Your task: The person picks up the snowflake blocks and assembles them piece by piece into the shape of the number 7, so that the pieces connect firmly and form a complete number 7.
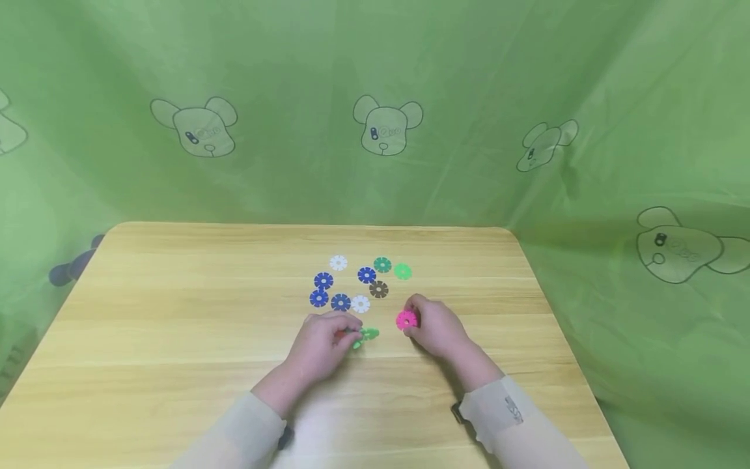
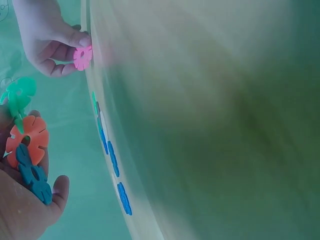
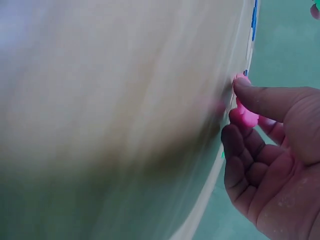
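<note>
My left hand holds a small chain of slotted plastic discs joined at their edges. In the left wrist view the chain shows a green disc, an orange disc and a teal-blue disc; the head view hides most of it behind my fingers. To the right, my right hand pinches one pink slotted disc between thumb and fingers. In the right wrist view the thumb lies across the pink disc. A short gap parts the two hands.
Loose slotted discs lie flat on the wooden table beyond my hands: several blue, a white disc, another white one, a brown disc, a teal disc and a light green disc. A green curtain surrounds the table.
</note>
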`<action>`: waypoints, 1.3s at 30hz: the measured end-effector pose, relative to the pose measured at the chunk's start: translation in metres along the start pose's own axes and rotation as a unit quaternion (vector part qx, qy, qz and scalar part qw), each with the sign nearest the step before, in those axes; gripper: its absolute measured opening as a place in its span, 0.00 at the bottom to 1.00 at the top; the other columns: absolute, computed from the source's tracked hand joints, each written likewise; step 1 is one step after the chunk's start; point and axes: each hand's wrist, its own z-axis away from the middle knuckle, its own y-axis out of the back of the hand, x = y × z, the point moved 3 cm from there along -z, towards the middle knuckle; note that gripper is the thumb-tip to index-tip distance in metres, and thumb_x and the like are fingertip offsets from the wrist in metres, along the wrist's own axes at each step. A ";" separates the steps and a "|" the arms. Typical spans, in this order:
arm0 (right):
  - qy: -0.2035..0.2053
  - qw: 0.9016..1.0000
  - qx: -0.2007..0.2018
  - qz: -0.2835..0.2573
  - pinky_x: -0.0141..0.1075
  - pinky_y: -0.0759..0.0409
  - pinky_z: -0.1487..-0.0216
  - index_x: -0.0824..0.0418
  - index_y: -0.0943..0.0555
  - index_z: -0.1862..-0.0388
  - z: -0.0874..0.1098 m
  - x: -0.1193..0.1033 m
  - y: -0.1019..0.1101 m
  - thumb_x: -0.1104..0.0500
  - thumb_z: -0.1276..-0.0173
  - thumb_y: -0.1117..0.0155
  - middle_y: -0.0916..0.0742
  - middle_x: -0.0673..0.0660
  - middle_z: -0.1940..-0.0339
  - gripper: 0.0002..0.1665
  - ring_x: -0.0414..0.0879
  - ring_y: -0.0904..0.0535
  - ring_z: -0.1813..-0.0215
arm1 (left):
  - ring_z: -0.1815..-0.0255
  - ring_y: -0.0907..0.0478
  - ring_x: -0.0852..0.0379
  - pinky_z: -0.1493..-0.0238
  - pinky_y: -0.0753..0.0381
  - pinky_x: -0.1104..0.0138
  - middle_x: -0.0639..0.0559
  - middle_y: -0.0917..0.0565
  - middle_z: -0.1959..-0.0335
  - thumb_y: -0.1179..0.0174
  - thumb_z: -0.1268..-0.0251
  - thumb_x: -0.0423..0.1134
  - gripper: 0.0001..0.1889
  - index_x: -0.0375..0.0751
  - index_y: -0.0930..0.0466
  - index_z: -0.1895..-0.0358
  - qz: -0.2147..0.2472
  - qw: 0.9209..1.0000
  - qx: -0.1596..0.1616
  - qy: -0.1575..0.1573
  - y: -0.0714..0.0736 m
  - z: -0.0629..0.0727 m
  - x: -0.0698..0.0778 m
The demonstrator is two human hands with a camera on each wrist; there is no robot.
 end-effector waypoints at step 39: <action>0.090 0.974 0.025 -0.207 0.32 0.16 0.74 0.68 0.11 0.52 0.038 -0.042 0.020 0.68 0.33 0.25 0.11 0.50 0.69 0.11 0.41 0.20 0.73 | 0.50 0.12 0.53 0.37 0.21 0.49 0.54 0.09 0.52 0.28 0.32 0.37 0.05 0.45 0.10 0.56 -0.013 1.000 0.005 0.006 -0.002 0.004 -0.002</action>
